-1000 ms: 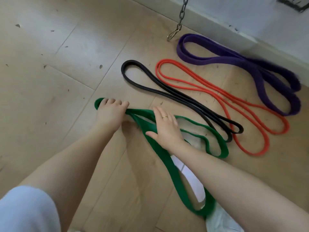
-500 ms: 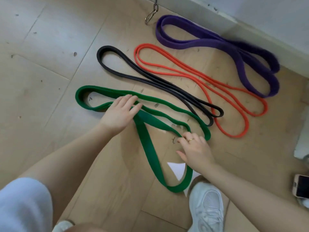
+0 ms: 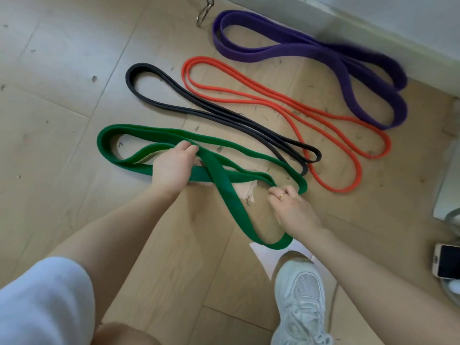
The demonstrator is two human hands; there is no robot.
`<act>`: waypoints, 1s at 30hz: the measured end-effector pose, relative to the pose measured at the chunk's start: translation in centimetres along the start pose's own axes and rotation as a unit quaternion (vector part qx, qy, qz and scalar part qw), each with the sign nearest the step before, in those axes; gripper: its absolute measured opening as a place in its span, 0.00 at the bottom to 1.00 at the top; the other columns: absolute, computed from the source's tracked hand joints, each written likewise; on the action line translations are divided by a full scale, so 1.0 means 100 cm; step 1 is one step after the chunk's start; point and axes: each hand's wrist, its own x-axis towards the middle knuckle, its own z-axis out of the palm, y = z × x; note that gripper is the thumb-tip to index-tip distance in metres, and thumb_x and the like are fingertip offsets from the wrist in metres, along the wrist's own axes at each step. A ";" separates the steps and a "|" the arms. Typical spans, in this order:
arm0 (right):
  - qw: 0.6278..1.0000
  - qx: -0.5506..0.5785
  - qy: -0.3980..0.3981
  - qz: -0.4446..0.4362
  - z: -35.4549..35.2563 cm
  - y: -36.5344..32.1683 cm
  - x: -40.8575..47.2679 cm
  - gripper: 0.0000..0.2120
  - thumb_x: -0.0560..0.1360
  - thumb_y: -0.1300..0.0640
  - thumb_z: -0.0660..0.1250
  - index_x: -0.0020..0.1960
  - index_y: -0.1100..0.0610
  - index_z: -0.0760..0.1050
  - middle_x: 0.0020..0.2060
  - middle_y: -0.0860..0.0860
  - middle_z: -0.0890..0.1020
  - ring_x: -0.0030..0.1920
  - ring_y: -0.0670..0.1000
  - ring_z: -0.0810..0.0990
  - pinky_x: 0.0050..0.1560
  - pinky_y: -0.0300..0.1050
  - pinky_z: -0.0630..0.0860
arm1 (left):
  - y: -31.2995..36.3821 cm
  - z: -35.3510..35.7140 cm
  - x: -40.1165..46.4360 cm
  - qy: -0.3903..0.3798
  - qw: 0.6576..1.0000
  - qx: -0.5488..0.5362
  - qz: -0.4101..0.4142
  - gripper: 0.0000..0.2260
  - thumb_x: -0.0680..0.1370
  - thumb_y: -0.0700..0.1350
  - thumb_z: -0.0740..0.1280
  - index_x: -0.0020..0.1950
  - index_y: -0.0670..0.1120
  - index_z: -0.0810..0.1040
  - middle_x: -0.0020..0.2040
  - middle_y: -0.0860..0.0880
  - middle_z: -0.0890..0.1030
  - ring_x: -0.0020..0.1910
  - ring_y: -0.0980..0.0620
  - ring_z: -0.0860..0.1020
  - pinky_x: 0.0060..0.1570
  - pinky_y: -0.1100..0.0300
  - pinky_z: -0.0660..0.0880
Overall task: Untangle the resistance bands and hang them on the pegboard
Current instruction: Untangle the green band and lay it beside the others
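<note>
Four bands lie on the floor [image 3: 62, 70]: the purple band [image 3: 286, 49], orange band [image 3: 273, 103] and black band [image 3: 211, 113] already lie in tidy doubled loops toward the far wall, while the green band [image 3: 224, 185] nearest the person still crosses over itself. The left hand [image 3: 171, 168] curls its fingers round the green strands at the crossing, and the right hand [image 3: 291, 207] pinches the loop's end — untangling, by my reading. Next, the trailing loop needs drawing straight before any hanging — no pegboard is in view.

Chain [image 3: 204, 11] cut off by top edge. Phone [image 3: 448, 261] cut by right edge. Purple band [image 3: 286, 49] blurred at far end. Left hand [image 3: 171, 168] hides part of green band [image 3: 227, 195].
</note>
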 end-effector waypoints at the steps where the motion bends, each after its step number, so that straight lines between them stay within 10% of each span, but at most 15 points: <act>1: 1.000 -0.010 0.014 -0.023 0.001 0.001 -0.006 0.07 0.70 0.60 0.67 0.47 0.61 0.80 0.53 0.55 0.81 0.53 0.59 0.75 0.44 0.52 0.79 | 0.002 0.002 0.001 -0.008 1.000 -0.010 -0.018 0.15 0.78 0.39 0.62 0.64 0.44 0.73 0.59 0.44 0.76 0.48 0.38 0.79 0.39 0.50 0.74; 6: 0.980 -0.117 -0.072 -0.140 0.014 0.009 -0.042 0.28 0.65 0.35 0.63 0.48 0.58 0.80 0.48 0.54 0.82 0.58 0.56 0.74 0.66 0.55 0.61 | 0.005 0.015 0.003 -0.025 0.997 -0.069 -0.038 0.15 0.78 0.35 0.60 0.64 0.38 0.72 0.65 0.41 0.72 0.56 0.37 0.76 0.54 0.48 0.74; 9: 0.979 -0.121 -0.124 -0.107 0.021 0.014 -0.050 0.20 0.52 0.48 0.78 0.39 0.56 0.78 0.37 0.51 0.81 0.48 0.56 0.81 0.66 0.56 0.66 | 0.007 0.019 -0.001 -0.068 0.995 -0.071 -0.014 0.19 0.79 0.36 0.58 0.70 0.37 0.63 0.72 0.42 0.63 0.64 0.40 0.70 0.62 0.52 0.70; 12: 0.981 0.170 -0.091 0.004 0.009 0.018 -0.048 0.07 0.64 0.61 0.74 0.38 0.55 0.77 0.37 0.49 0.78 0.48 0.52 0.77 0.71 0.52 0.60 | 0.002 0.020 -0.014 -0.144 0.989 -0.041 -0.013 0.29 0.80 0.44 0.60 0.75 0.40 0.50 0.77 0.44 0.48 0.72 0.42 0.61 0.69 0.53 0.63; 14: 0.872 0.457 -0.084 0.155 -0.018 0.009 -0.047 0.05 0.71 0.64 0.70 0.40 0.55 0.76 0.37 0.48 0.78 0.44 0.47 0.76 0.60 0.41 0.70 | -0.003 0.019 -0.020 -0.171 0.985 0.017 0.006 0.33 0.79 0.45 0.62 0.76 0.41 0.46 0.77 0.43 0.44 0.74 0.42 0.54 0.72 0.53 0.57; 16: 0.674 0.694 -0.019 0.251 -0.034 0.005 -0.049 0.06 0.75 0.67 0.62 0.42 0.59 0.74 0.33 0.48 0.79 0.39 0.46 0.77 0.48 0.39 0.74 | -0.002 0.013 -0.022 -0.169 0.983 0.070 0.019 0.32 0.79 0.44 0.61 0.76 0.41 0.46 0.77 0.43 0.46 0.75 0.42 0.53 0.71 0.52 0.56; 19: 0.517 0.776 0.074 0.353 -0.038 0.016 -0.056 0.04 0.78 0.66 0.58 0.45 0.59 0.68 0.30 0.50 0.76 0.37 0.49 0.75 0.47 0.49 0.76 | 0.011 0.002 -0.022 -0.124 0.987 0.103 0.022 0.30 0.76 0.35 0.61 0.75 0.40 0.51 0.76 0.41 0.53 0.71 0.41 0.62 0.65 0.52 0.66; 22: 0.565 0.704 0.098 0.420 -0.026 0.027 -0.058 0.11 0.76 0.64 0.63 0.56 0.56 0.65 0.39 0.52 0.76 0.41 0.49 0.78 0.44 0.51 0.80 | 0.017 -0.002 -0.021 -0.101 0.985 0.131 0.040 0.26 0.75 0.33 0.61 0.71 0.39 0.58 0.70 0.40 0.63 0.62 0.40 0.70 0.58 0.51 0.70; 30: 0.921 0.242 -0.037 0.303 0.000 0.039 -0.081 0.10 0.75 0.57 0.64 0.38 0.62 0.73 0.36 0.54 0.77 0.37 0.55 0.75 0.35 0.47 0.68 | -0.020 -0.009 -0.028 -0.011 0.988 0.089 0.127 0.12 0.72 0.34 0.63 0.54 0.40 0.77 0.53 0.40 0.80 0.52 0.40 0.77 0.54 0.46 0.69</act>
